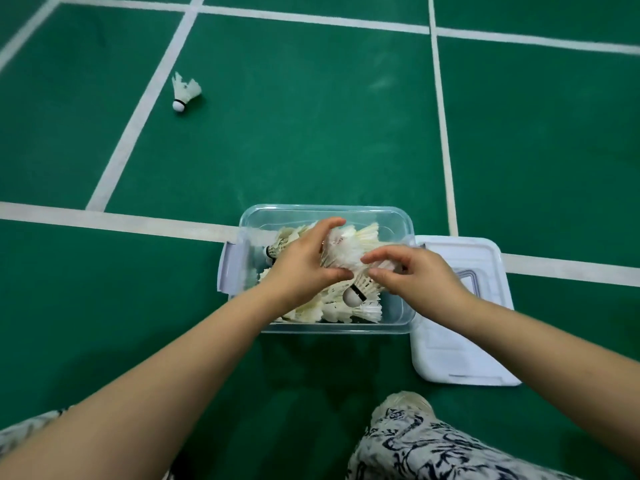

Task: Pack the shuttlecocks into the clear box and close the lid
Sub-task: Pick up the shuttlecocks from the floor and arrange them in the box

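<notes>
A clear box (325,212) with lilac side latches sits on the green court floor, holding several white feather shuttlecocks. Both hands are over it. My left hand (300,265) and my right hand (412,275) grip a bunch of shuttlecocks (346,252) from either side, just above the pile. One of them points its white cork (352,298) toward me. The box's white lid (460,327) lies flat on the floor, touching the box's right side. A single loose shuttlecock (183,91) lies on the floor far up at the left.
White court lines (104,220) cross the green floor behind and beside the box. My patterned trouser leg and a pale shoe (405,403) are at the bottom right, close to the lid.
</notes>
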Available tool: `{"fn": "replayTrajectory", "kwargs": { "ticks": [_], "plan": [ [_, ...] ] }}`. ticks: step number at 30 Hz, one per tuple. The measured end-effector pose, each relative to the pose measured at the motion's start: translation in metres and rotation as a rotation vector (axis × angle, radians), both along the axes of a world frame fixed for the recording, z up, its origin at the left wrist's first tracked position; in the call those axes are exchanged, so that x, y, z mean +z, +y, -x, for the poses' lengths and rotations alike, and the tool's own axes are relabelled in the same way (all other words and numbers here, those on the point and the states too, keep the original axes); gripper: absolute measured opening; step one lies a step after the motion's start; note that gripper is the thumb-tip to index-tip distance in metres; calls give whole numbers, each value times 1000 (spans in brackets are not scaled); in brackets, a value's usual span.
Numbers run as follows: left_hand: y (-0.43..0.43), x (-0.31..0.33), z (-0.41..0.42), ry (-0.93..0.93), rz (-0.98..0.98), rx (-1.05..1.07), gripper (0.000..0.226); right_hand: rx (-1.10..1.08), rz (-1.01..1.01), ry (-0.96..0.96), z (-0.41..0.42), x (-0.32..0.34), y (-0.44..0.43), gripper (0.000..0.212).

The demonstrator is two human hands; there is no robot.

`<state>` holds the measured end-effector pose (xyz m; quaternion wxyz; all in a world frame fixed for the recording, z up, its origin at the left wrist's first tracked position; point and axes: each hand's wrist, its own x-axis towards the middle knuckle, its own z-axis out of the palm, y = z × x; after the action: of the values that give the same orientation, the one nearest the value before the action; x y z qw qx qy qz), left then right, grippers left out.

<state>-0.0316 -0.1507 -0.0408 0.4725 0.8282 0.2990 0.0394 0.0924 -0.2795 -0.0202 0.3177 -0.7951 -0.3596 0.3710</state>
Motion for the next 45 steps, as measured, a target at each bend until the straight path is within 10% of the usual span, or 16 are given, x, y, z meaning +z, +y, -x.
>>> {"fn": "replayTrajectory", "kwargs": {
  "ticks": [32,45],
  "plan": [
    [15,-39,17,658,-359,-647,78,-44,122,-17,17,-27,-2,39],
    [12,-12,18,330,-165,-386,76,-6,109,36,24,-21,8,30]
  ]
}}
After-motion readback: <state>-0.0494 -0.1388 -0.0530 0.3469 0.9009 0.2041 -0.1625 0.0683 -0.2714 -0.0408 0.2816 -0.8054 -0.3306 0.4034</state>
